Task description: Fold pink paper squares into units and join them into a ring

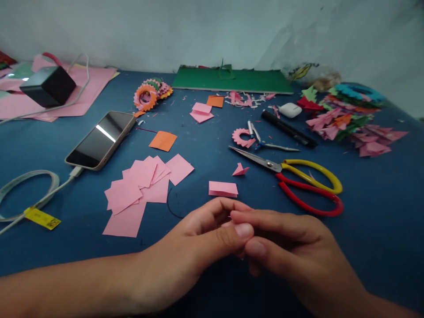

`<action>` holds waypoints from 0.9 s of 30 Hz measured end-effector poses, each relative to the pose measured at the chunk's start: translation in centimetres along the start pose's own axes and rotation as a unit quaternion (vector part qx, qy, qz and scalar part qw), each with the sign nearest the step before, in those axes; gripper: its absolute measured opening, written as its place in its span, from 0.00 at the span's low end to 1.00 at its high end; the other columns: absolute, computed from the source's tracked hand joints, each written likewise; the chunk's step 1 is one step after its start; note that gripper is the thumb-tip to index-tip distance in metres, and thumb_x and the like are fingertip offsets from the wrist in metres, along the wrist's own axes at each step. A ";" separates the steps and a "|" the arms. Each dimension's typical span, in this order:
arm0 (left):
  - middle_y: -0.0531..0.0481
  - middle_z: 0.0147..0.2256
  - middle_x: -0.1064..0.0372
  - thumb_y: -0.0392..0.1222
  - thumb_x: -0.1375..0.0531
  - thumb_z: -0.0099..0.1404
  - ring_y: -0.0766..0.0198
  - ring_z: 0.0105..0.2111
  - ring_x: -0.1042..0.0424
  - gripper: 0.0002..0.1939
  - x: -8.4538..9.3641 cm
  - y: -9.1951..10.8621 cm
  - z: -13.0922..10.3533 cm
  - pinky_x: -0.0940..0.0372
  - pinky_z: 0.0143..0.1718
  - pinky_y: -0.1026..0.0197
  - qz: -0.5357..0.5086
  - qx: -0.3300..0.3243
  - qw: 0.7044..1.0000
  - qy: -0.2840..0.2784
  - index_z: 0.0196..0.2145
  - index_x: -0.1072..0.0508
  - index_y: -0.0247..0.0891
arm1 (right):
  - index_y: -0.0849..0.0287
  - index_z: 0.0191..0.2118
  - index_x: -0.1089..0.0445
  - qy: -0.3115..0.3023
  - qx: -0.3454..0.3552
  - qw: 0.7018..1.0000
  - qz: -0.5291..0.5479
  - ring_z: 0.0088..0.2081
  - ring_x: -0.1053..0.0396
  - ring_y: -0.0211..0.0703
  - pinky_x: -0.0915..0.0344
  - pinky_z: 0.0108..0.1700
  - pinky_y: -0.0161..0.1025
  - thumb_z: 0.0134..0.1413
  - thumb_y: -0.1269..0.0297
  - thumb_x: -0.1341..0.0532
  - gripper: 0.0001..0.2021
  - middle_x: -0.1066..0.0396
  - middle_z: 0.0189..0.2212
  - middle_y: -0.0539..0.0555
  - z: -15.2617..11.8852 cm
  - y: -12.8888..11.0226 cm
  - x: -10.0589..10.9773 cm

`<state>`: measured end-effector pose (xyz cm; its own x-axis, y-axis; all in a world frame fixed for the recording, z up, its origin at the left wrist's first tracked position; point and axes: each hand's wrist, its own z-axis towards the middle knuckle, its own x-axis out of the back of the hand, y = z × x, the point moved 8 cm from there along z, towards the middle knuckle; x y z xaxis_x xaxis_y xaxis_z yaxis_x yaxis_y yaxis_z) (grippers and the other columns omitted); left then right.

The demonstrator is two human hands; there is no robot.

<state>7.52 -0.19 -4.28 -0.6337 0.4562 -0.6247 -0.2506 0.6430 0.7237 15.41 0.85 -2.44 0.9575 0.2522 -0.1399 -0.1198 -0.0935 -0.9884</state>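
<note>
My left hand [202,245] and my right hand [291,247] meet at the fingertips low in the middle of the view. Both are closed in a pinch around a small piece of pink paper [227,224]; the fingers cover most of it, so its folds cannot be made out. Just beyond my fingers lies a pink paper strip folded in half [223,189], and past it a small folded pink paper piece [240,169]. Several loose pink paper squares [139,176] overlap to the left of my hands. Large scissors [270,165] with yellow and red handles rest to the right, blades apart.
A phone [101,139] on a cable and a black cube [49,87] stand left. Orange squares [163,140], paper rings [145,98], small scissors [265,143], a black pen [288,128], a white case [290,110] and folded paper pieces [371,139] lie farther back, before a green board [232,81].
</note>
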 end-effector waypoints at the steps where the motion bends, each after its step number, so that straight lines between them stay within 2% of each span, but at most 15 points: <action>1: 0.50 0.36 0.36 0.43 0.44 0.65 0.65 0.38 0.35 0.11 0.1 0.0 0.0 0.43 0.48 0.59 -0.002 0.001 1.000 0.002 0.44 0.34 0.39 | 0.44 0.36 0.23 0.003 0.002 1.000 -0.002 0.18 0.31 0.26 0.33 0.23 0.19 0.45 0.76 0.34 0.16 0.22 0.26 0.45 0.0 -0.1 0.0; 4: 0.49 0.38 0.36 0.43 0.43 0.65 0.64 0.40 0.35 0.11 0.2 -0.5 -0.1 0.43 0.49 0.58 -0.015 0.017 1.000 0.011 0.44 0.34 0.40 | 0.46 0.34 0.22 0.001 0.010 1.000 0.000 0.21 0.28 0.30 0.31 0.24 0.20 0.45 0.76 0.35 0.14 0.22 0.26 0.46 -0.1 -0.3 0.0; 8: 0.48 0.40 0.36 0.43 0.43 0.63 0.60 0.45 0.36 0.11 0.0 -0.9 -0.1 0.45 0.50 0.55 -0.046 0.039 0.998 0.011 0.43 0.33 0.40 | 0.42 0.34 0.23 0.004 0.026 1.000 -0.007 0.34 0.24 0.35 0.29 0.37 0.23 0.44 0.77 0.35 0.17 0.22 0.32 0.44 -0.1 -0.5 0.1; 10: 0.47 0.42 0.36 0.44 0.44 0.64 0.57 0.47 0.37 0.11 -0.3 -0.9 -0.1 0.46 0.50 0.54 -0.054 0.040 0.998 -0.002 0.43 0.33 0.40 | 0.41 0.35 0.23 0.004 0.028 1.000 -0.012 0.37 0.24 0.35 0.30 0.41 0.24 0.44 0.77 0.35 0.18 0.22 0.33 0.43 0.0 -0.4 0.0; 16: 0.46 0.45 0.35 0.41 0.45 0.64 0.56 0.49 0.38 0.11 -0.4 -0.8 -0.1 0.46 0.50 0.54 -0.066 0.050 0.996 -0.019 0.45 0.33 0.40 | 0.41 0.35 0.23 0.000 0.029 1.000 -0.010 0.35 0.24 0.36 0.28 0.37 0.23 0.44 0.79 0.36 0.19 0.22 0.32 0.43 0.0 -0.3 -0.1; 23: 0.47 0.42 0.36 0.40 0.41 0.61 0.62 0.43 0.37 0.15 0.0 -0.6 -0.1 0.43 0.42 0.61 -0.054 0.057 0.997 0.004 0.45 0.35 0.36 | 0.41 0.37 0.24 -0.024 0.032 0.999 -0.032 0.34 0.23 0.37 0.27 0.35 0.25 0.46 0.81 0.38 0.22 0.22 0.33 0.43 -0.1 -0.5 -0.2; 27: 0.48 0.41 0.37 0.37 0.42 0.62 0.66 0.39 0.37 0.15 0.1 -0.4 -0.1 0.41 0.39 0.64 -0.035 0.051 0.998 0.003 0.46 0.36 0.35 | 0.43 0.35 0.23 0.006 0.025 0.998 -0.055 0.24 0.24 0.37 0.29 0.23 0.24 0.46 0.79 0.37 0.18 0.22 0.25 0.45 -0.2 -0.4 0.3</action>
<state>7.48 -0.42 -4.64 -0.6224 0.4039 -0.6704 -0.2186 0.7328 0.6444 15.80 0.73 -2.12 0.9687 0.2465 -0.0303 -0.0267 -0.0177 -0.9995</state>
